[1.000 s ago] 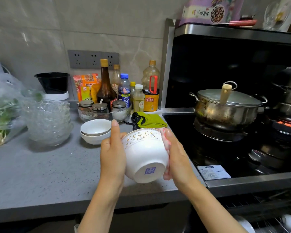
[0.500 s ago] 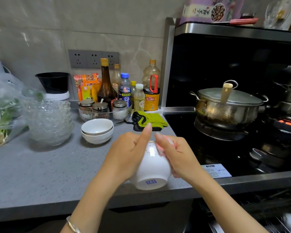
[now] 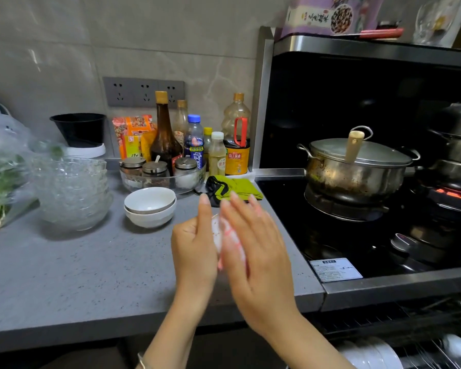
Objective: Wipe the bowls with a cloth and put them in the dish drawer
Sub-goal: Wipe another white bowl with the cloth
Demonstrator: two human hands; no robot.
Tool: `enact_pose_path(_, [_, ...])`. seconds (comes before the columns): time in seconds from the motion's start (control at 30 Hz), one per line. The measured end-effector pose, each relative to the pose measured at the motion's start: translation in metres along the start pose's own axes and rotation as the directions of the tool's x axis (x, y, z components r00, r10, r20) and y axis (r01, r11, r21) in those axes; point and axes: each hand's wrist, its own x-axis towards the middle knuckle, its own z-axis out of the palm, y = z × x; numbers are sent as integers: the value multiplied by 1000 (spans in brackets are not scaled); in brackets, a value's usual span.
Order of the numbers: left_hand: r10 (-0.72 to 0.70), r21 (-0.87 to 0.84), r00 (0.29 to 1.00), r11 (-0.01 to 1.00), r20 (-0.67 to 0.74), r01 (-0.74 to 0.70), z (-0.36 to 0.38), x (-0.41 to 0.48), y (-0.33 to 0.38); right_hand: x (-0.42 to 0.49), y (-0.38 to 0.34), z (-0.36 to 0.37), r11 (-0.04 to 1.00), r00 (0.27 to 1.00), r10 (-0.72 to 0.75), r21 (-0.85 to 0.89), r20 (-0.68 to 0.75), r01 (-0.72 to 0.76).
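Head view: the left hand (image 3: 194, 243) curls round a patterned bowl (image 3: 216, 234), gripping it above the counter (image 3: 64, 275), just right of and nearer than the two stacked white bowls (image 3: 149, 206). Only a sliver of the patterned bowl shows between the hands. The right hand (image 3: 261, 251), blurred, lies with fingers stretched flat, pressing a pink-and-white cloth (image 3: 233, 243) against it. Left of the stacked white bowls stands a pile of glass bowls (image 3: 69, 193); behind them to the right lies a green glove (image 3: 237, 189).
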Motion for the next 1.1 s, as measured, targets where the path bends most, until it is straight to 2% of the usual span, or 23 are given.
enact_pose_path(0.03, [21,23,1000,1000,2,-21,1,-2,0,1,0,2,995,998,-60,-85,-15,59])
enact_pose_path(0.07, [28,23,1000,999,-4,-28,2,-3,1,3,1,3,993,997,-79,-89,-15,78])
enact_pose_path(0.13, [9,-25,999,1000,-41,-10,2,-4,3,9,7,2,992,999,33,124,-4,-33])
enact_pose_path(0.17, [-12,-62,998,998,-56,9,1,-3,2,11,11,0,943,989,147,299,19,-145])
enact_pose_path(0.2, [-33,-98,997,995,-64,26,0,-1,1,13,14,-1,852,964,258,456,63,-258])
enact_pose_path(0.23, [-46,-119,996,992,-70,38,-1,0,1,14,16,-2,767,937,332,548,107,-334])
enact_pose_path(0.27, [-50,-122,997,992,-64,42,-2,0,2,13,16,-3,753,933,342,560,115,-345])
enact_pose_path(0.33, [-47,-101,998,994,-45,42,-2,1,5,9,9,-2,884,972,230,409,39,-226])
enact_pose_path(0.4, [-17,-46,999,999,-35,15,-1,1,6,9,4,1,996,1000,29,90,6,-30])
enact_pose_path(0.47, [21,11,1000,1000,-22,-21,0,1,6,12,3,2,993,996,-84,-86,11,84])
enact_pose_path(0.5, [27,21,1000,999,-13,-27,0,1,6,14,3,2,994,997,-82,-65,7,82])
enact_pose_path(0.57, [1,-12,1000,1000,-23,-1,-1,2,7,17,5,-1,990,1000,29,138,-2,-29])
enact_pose_path(0.6, [-31,-50,999,998,-38,30,-2,3,8,19,4,-4,946,992,125,299,10,-122])
enact_pose_path(0.67, [-105,-132,992,987,-72,95,-2,5,10,21,4,-9,739,937,334,589,104,-329])
enact_pose_path(0.7, [-131,-158,988,981,-85,117,-3,7,11,21,6,-10,620,890,421,661,173,-422])
enact_pose_path(0.73, [-153,-178,984,975,-92,134,-4,8,11,21,7,-11,550,847,480,675,227,-492])
enact_pose_path(0.93, [-300,-180,950,943,-86,281,-7,14,9,25,10,-16,472,729,610,597,311,-649])
enact_pose_path(1.03, [-300,-78,954,951,3,300,-14,19,6,28,13,-18,495,727,616,568,305,-658])
enact_pose_path(1.1, [-262,83,959,964,104,254,-19,24,5,30,16,-22,514,738,605,560,300,-649])
